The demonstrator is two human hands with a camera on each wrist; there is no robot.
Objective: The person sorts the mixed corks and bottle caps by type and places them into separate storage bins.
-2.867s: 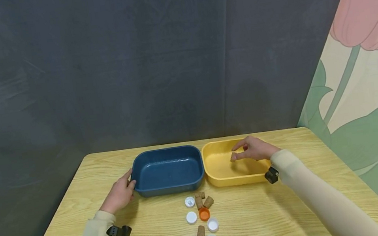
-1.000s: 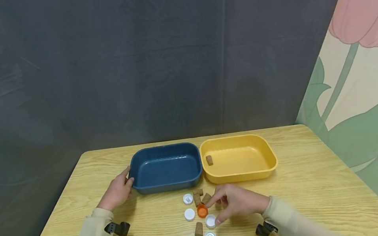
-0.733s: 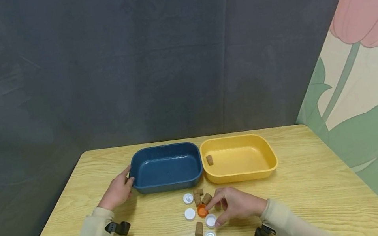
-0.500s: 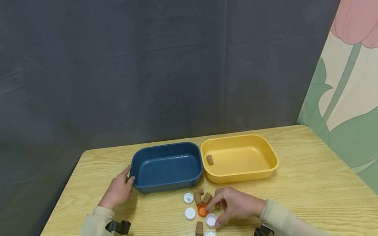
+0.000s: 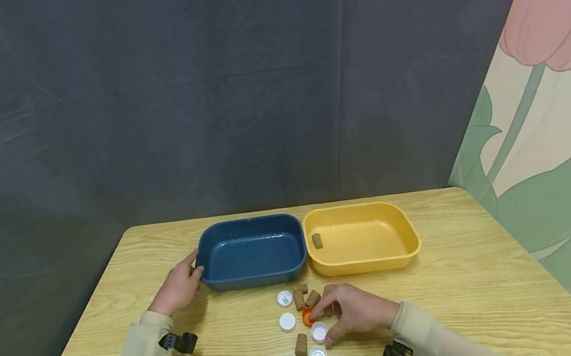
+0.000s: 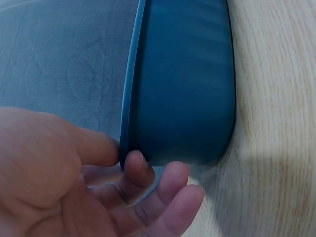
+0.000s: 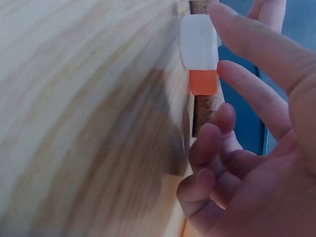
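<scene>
My left hand [image 5: 176,287] grips the rim of the blue bin [image 5: 295,243] at its left end. In the left wrist view the thumb is on one side of the rim and curled fingers [image 6: 140,170] are on the other. The right hand [image 5: 359,308] is low over the caps, index fingertip on the orange cap [image 5: 306,318], whose far side looks slightly raised. Its thumb lies beside a white cap [image 5: 319,332]. The right wrist view has this white cap [image 7: 198,42] between the spread thumb and index finger, with the orange cap [image 7: 203,82] behind it.
A yellow bin [image 5: 367,266] containing one cork [image 5: 317,240] stands against the blue bin. Several corks [image 5: 299,300] lie in front of the bins, one partly behind the right hand. Another cork [image 5: 301,345] and white caps [image 5: 287,322] are nearer.
The right hand has let go of a cork in the yellow bin and come down to the caps. Its index finger has nudged and tipped the orange cap slightly. The left hand stays put.
</scene>
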